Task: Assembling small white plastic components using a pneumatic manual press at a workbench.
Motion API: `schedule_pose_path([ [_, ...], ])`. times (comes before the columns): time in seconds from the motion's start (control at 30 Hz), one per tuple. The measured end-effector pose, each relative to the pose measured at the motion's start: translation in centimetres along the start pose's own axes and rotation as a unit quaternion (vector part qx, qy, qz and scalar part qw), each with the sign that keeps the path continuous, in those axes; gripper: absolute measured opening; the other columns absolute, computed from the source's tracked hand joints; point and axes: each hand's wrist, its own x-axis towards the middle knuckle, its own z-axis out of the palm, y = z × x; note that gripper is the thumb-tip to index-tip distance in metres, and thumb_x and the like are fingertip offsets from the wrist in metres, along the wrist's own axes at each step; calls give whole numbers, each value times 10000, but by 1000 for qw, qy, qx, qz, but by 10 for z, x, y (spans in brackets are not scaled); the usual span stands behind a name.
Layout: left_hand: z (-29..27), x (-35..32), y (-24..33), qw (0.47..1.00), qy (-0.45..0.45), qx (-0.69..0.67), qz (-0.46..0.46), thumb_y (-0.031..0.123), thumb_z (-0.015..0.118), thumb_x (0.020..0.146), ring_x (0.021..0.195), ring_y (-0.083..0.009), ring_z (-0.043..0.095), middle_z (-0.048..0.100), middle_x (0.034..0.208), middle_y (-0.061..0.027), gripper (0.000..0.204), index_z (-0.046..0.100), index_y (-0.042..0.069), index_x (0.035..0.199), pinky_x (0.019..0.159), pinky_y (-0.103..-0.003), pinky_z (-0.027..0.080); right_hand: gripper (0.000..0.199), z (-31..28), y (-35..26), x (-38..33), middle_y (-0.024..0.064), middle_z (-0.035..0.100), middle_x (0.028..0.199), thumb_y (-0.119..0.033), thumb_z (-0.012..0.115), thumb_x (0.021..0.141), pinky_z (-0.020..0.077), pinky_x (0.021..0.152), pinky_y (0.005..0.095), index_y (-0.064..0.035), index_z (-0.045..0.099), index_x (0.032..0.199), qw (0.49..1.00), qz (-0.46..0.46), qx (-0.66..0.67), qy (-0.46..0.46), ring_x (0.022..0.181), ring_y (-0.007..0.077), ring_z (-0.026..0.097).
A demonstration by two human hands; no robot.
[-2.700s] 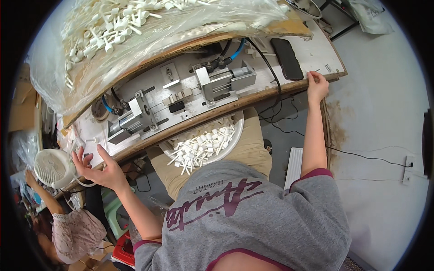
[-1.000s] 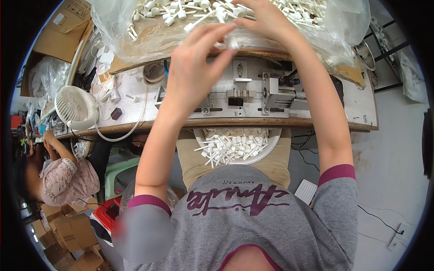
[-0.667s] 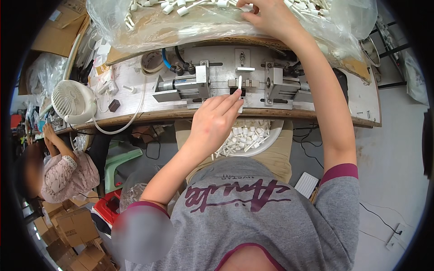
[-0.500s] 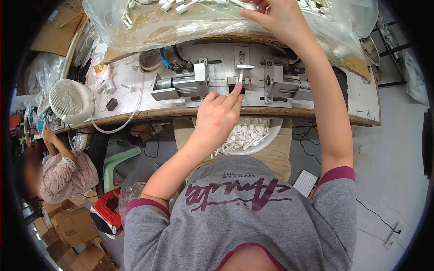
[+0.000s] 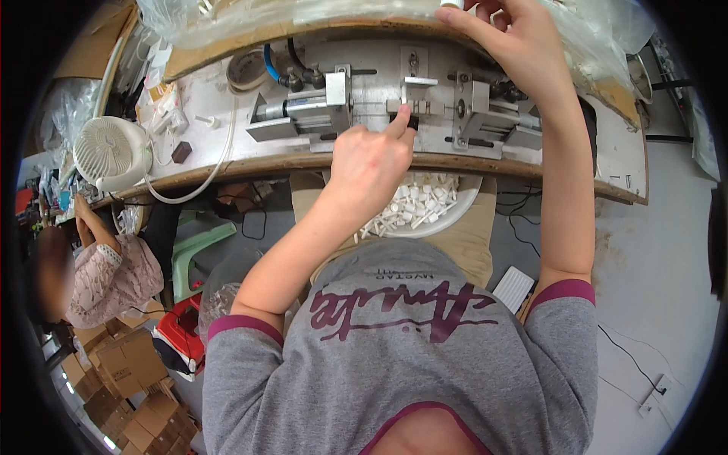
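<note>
My left hand (image 5: 370, 161) rests on the metal pneumatic fixture (image 5: 318, 112) on the bench. Its fingers are pinched together with the fingertips on the small block at the fixture's middle (image 5: 403, 120). Whatever lies between the fingertips is hidden. My right hand (image 5: 519, 49) reaches up to the clear plastic bag (image 5: 227, 14) at the back of the bench. Its fingers hold a small white plastic piece (image 5: 453, 4) at the picture's top edge. A white bowl (image 5: 461, 214) full of several white plastic pieces sits on my lap below the bench edge.
A small white fan (image 5: 108, 152) and a white cable (image 5: 220, 159) stand at the bench's left end. Another person in a pink top (image 5: 106, 273) sits lower left, beside a green stool (image 5: 199, 246) and stacked cardboard boxes (image 5: 121, 371). Cables run across the grey floor on the right.
My left hand came down from the bag to the fixture's middle and has stayed there. My right hand has remained up at the bag.
</note>
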Motion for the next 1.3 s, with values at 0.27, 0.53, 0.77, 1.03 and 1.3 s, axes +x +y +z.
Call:
schedule_pose_path([
  [0.27, -15, -2, -12, 998, 4, -41, 38, 171, 760, 750, 649, -233, 677, 714, 1103, -56, 299, 723, 92, 1036, 617, -333, 545, 277, 23, 13, -88, 74, 665, 1051, -60, 791, 753, 543, 744, 287, -49, 691, 1011, 978, -181, -89, 51, 859, 167, 653],
  [0.53, -111, 86, -76, 958, 281, -30, -44, 130, 708, 840, 823, -254, 677, 698, 1050, -162, 185, 725, -3, 968, 798, -361, 520, 302, 60, 32, -139, 135, 659, 1219, -41, 758, 728, 535, 734, 320, -10, 653, 1009, 949, -206, -238, 1, 862, 240, 675],
  [0.77, -58, 149, -131, 981, 130, 56, -132, 150, 650, 835, 958, -365, 662, 712, 977, -185, 226, 728, 27, 1007, 891, -435, 503, 230, 84, 38, -123, 100, 708, 1138, -122, 757, 717, 473, 568, 263, -50, 651, 908, 913, -208, -349, -38, 561, 178, 600],
  [1.03, -81, 119, -92, 983, 55, -65, -162, 171, 642, 835, 938, -374, 662, 693, 993, -225, 260, 723, 19, 1031, 842, -419, 519, 248, 84, 33, -121, 96, 710, 1127, -140, 769, 716, 489, 547, 267, -66, 636, 911, 912, -165, -369, -74, 514, 199, 590],
  [1.3, -111, 84, -58, 946, 169, -249, -123, 38, 704, 803, 860, -273, 672, 683, 1055, -157, 199, 727, 4, 998, 771, -320, 536, 247, 46, 4, -78, 85, 698, 878, -235, 755, 795, 499, 548, 288, -60, 667, 946, 976, -113, -184, -36, 561, 186, 624],
])
